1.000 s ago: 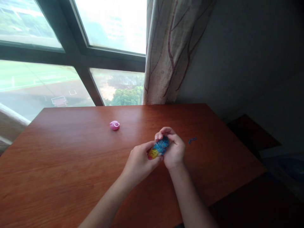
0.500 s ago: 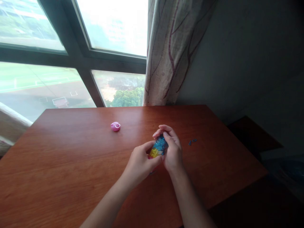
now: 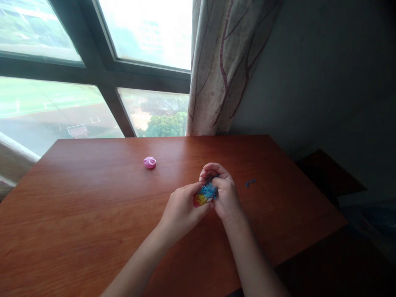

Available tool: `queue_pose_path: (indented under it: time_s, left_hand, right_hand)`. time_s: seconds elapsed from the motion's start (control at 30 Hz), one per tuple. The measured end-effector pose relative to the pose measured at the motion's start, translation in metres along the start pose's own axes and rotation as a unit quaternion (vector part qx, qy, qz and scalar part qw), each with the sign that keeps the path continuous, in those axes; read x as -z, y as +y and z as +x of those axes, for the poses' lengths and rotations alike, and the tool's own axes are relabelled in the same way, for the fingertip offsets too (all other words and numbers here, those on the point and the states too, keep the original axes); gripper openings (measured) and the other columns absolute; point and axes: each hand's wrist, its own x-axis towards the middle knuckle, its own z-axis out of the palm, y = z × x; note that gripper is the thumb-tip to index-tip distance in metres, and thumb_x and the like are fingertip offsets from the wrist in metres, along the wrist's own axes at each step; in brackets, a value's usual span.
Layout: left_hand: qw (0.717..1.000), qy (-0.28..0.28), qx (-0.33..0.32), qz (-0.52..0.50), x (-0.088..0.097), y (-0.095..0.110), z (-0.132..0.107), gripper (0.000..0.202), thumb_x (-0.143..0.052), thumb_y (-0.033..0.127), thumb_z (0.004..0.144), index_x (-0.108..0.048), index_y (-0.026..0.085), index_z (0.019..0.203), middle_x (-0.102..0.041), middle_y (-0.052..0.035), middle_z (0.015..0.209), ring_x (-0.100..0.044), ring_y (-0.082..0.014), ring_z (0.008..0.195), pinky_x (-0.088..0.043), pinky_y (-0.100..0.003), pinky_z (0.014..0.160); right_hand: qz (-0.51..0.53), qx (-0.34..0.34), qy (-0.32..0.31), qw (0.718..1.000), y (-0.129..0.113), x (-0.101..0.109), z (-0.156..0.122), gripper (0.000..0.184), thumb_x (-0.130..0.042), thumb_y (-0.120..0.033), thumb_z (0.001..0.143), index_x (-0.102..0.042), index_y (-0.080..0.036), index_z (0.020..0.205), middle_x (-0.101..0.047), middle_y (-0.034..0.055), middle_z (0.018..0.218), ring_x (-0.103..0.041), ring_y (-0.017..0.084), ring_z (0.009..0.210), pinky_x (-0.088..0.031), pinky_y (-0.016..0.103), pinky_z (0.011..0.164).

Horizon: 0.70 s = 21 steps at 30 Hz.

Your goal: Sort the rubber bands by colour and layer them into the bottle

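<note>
Both hands close round a small see-through container of paper clips (image 3: 206, 193), with blue clips towards its far end and yellow and red ones nearer me. My left hand (image 3: 183, 208) grips the near left side, thumb below and forefinger along the top edge. My right hand (image 3: 225, 194) curls round the far right side, its thumb bent over the blue end. Fingers hide much of the container, so I cannot tell whether its far end is uncovered. Right of my hands, two blue paper clips (image 3: 250, 182) lie on the wooden table (image 3: 102, 231).
A rounded pink object with a white band (image 3: 149, 162) sits on the table, left of and beyond my hands. Behind the table are a window (image 3: 154, 78) and a patterned curtain (image 3: 213, 82). A dark wall stands at the right.
My right thumb has bent down over the container's blue end, and the container shows less of its far part. The view has shifted slightly; the pink object and loose clips stay put.
</note>
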Motion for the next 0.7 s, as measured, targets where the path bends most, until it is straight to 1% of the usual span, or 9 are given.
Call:
queue_pose_path:
  time_s: [0.1, 0.2, 0.3, 0.4, 0.47, 0.53, 0.6, 0.7]
  left_hand:
    - [1.000, 0.002, 0.009, -0.025, -0.002, -0.002, -0.001, 0.016, -0.067, 0.023, 0.074, -0.067, 0.018, 0.089, -0.069, -0.0003, 0.080, -0.060, -0.0163, 0.072, -0.040, -0.021, 0.062]
    - [0.999, 0.001, 0.015, -0.043, -0.002, -0.004, -0.001, 0.020, -0.066, 0.022, 0.074, -0.068, 0.018, 0.094, -0.070, -0.0001, 0.083, -0.062, -0.0168, 0.074, -0.042, -0.021, 0.065]
    - [0.999, 0.004, 0.016, -0.043, -0.001, -0.004, -0.001, 0.023, -0.065, 0.022, 0.075, -0.068, 0.019, 0.098, -0.071, 0.0000, 0.086, -0.063, -0.0171, 0.076, -0.045, -0.022, 0.067]
    - [0.999, 0.008, 0.008, -0.049, 0.000, -0.004, -0.001, 0.028, -0.066, 0.020, 0.075, -0.068, 0.020, 0.103, -0.072, -0.0001, 0.092, -0.064, -0.0179, 0.081, -0.047, -0.022, 0.072]
    - [0.997, 0.009, 0.001, -0.071, 0.000, -0.003, 0.000, 0.035, -0.066, 0.017, 0.074, -0.068, 0.021, 0.109, -0.073, -0.0005, 0.097, -0.066, -0.0184, 0.085, -0.048, -0.023, 0.077]
    - [0.994, 0.015, 0.000, -0.109, 0.000, -0.003, 0.000, 0.042, -0.065, 0.014, 0.074, -0.067, 0.021, 0.115, -0.073, -0.0015, 0.105, -0.067, -0.0192, 0.090, -0.050, -0.024, 0.081]
    - [0.989, 0.020, 0.010, -0.146, -0.001, -0.004, 0.001, 0.046, -0.065, 0.014, 0.074, -0.065, 0.020, 0.120, -0.072, -0.0032, 0.110, -0.067, -0.0204, 0.095, -0.051, -0.025, 0.085]
    - [0.981, 0.014, 0.031, -0.191, 0.000, -0.004, 0.002, 0.047, -0.066, 0.015, 0.074, -0.064, 0.018, 0.122, -0.071, -0.0054, 0.111, -0.067, -0.0219, 0.098, -0.052, -0.028, 0.087]
  right_hand:
    - [0.055, -0.001, 0.033, 0.998, -0.002, -0.002, -0.001, 0.029, -0.051, -0.011, 0.061, -0.071, -0.017, 0.082, -0.068, 0.0017, 0.073, -0.061, 0.013, 0.067, -0.050, 0.024, 0.065]
    - [0.111, -0.026, 0.117, 0.987, -0.001, -0.002, 0.000, 0.020, -0.053, -0.018, 0.072, -0.071, -0.017, 0.082, -0.070, 0.0028, 0.074, -0.064, 0.014, 0.070, -0.052, 0.025, 0.066]
    - [0.184, -0.070, 0.207, 0.958, 0.002, 0.001, 0.004, 0.018, -0.052, -0.019, 0.078, -0.070, -0.016, 0.080, -0.072, 0.0031, 0.077, -0.066, 0.014, 0.074, -0.054, 0.024, 0.069]
    - [0.254, -0.115, 0.258, 0.925, 0.008, 0.005, 0.006, 0.020, -0.049, -0.017, 0.081, -0.069, -0.016, 0.080, -0.073, 0.0039, 0.082, -0.068, 0.012, 0.077, -0.055, 0.023, 0.071]
    - [0.270, -0.140, 0.282, 0.910, 0.012, 0.007, 0.004, 0.020, -0.048, -0.016, 0.081, -0.068, -0.016, 0.080, -0.073, 0.0042, 0.082, -0.068, 0.012, 0.075, -0.055, 0.022, 0.071]
    - [0.258, -0.161, 0.298, 0.905, 0.017, 0.007, 0.002, 0.019, -0.049, -0.017, 0.080, -0.068, -0.016, 0.081, -0.072, 0.0040, 0.081, -0.068, 0.013, 0.073, -0.055, 0.025, 0.072]
    - [0.235, -0.170, 0.303, 0.908, 0.021, 0.006, 0.000, 0.017, -0.050, -0.018, 0.079, -0.067, -0.016, 0.081, -0.072, 0.0034, 0.079, -0.068, 0.015, 0.072, -0.056, 0.028, 0.074]
    - [0.207, -0.174, 0.300, 0.915, 0.027, 0.006, -0.003, 0.014, -0.049, -0.020, 0.079, -0.064, -0.017, 0.080, -0.070, 0.0016, 0.074, -0.065, 0.014, 0.067, -0.055, 0.028, 0.074]
